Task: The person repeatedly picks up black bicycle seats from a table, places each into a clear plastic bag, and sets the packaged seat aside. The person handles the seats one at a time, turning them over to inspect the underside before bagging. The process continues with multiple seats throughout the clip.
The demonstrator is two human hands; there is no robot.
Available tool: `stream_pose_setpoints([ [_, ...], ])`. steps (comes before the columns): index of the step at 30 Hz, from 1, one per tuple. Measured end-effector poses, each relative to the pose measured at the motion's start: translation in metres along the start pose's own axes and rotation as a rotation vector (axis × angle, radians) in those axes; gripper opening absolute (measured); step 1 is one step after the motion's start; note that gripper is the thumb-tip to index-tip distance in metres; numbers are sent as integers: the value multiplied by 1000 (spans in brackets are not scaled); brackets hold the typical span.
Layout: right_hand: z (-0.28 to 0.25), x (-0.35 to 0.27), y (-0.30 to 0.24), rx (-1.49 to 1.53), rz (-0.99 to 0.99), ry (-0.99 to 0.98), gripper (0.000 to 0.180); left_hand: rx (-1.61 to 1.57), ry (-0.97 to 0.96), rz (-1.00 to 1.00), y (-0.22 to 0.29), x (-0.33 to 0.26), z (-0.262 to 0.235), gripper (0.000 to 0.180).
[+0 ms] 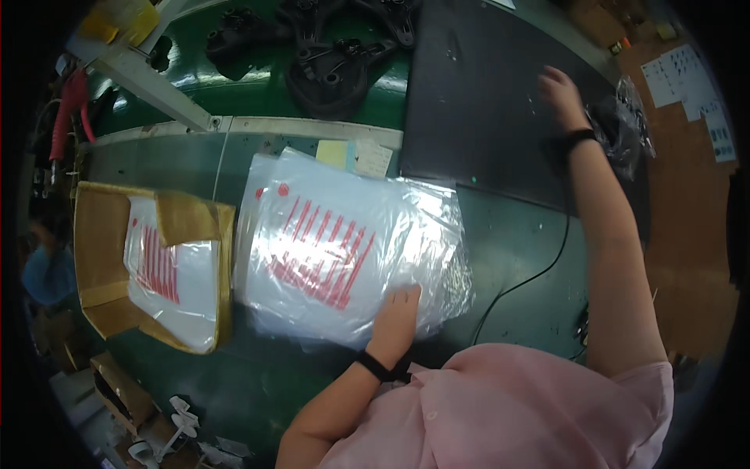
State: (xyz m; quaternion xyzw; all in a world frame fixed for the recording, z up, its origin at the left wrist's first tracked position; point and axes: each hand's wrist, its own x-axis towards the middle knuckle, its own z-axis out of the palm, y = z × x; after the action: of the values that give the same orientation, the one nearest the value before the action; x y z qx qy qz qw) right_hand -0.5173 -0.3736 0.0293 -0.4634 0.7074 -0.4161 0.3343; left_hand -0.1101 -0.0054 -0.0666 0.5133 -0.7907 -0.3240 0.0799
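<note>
A stack of clear plastic bags [344, 234] with red print lies on the green table in front of me. My left hand [395, 320] is closed on the near right part of the bags, with its fingertips on top and its thumb hidden. Further off to the right, my right hand [561, 95] is over a black mat [492, 94]. Its fingers are apart and I see nothing in them. Crumpled clear plastic [621, 129] with dark contents lies just right of that wrist.
An open cardboard box [101, 258] holding more printed bags [164, 258] stands at the left. Several black moulded parts [332, 78] rest on a shiny green surface at the back. A black cable [523, 281] crosses the table. Paper notes [371, 159] lie behind the bags.
</note>
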Motion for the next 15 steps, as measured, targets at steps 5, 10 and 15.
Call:
stream_pose_setpoints([
  [5, 223, 35, -42, -701, -928, -145, 65, 33, 74, 14, 17, -3, -24, 69],
  [10, 319, 75, -29, -1168, -1204, -201, 70, -34, 29, -65, 14, -4, -4, 63],
  [15, 277, 19, -60, -923, -860, -678, 71, -279, -235, -279, -3, -7, -31, 51],
])
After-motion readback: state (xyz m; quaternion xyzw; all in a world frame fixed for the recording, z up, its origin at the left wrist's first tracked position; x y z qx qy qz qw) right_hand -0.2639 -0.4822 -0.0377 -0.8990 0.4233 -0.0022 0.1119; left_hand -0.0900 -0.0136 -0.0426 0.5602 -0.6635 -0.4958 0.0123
